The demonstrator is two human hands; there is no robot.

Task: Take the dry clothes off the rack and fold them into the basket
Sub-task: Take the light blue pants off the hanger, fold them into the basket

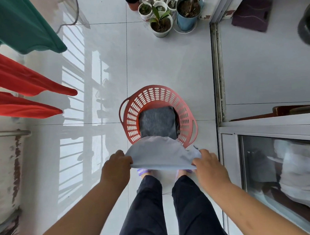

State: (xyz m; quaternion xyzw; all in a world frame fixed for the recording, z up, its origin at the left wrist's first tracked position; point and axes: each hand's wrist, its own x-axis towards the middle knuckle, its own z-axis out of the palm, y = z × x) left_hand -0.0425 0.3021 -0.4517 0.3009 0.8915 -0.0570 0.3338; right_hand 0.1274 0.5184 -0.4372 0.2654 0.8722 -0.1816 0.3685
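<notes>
**Folded piece held over the basket, ready to go in**

The person stands over a round red perforated plastic basket [149,94] on the glossy white tiled floor [165,63]. Both hands are clamped on a pale lilac-grey cloth garment [159,153]. The left hand [117,164] pinches its left edge and the right hand [208,164] pinches its right edge. The hands are apart, with the cloth stretched flat between them. The garment hangs in the air just above the near rim of the basket and covers part of it; its far edge curves down towards the opening.

Inside the basket lies a folded dark grey garment [157,123], squared off and flat on the bottom. To the left, long red garments [23,83] and a green garment [20,25] hang from the rack, which is out of view. Potted plants in white and blue pots [161,22] stand on the far side.

The step in hand looks like the end of a fold: the piece seems doubled over and about ready to be placed. The next move calls for lowering it forward and down onto the grey garment, keeping it level so the fold does not slip open, then letting go with both hands. After that, the hanging clothes on the left remain to be taken down.
</notes>
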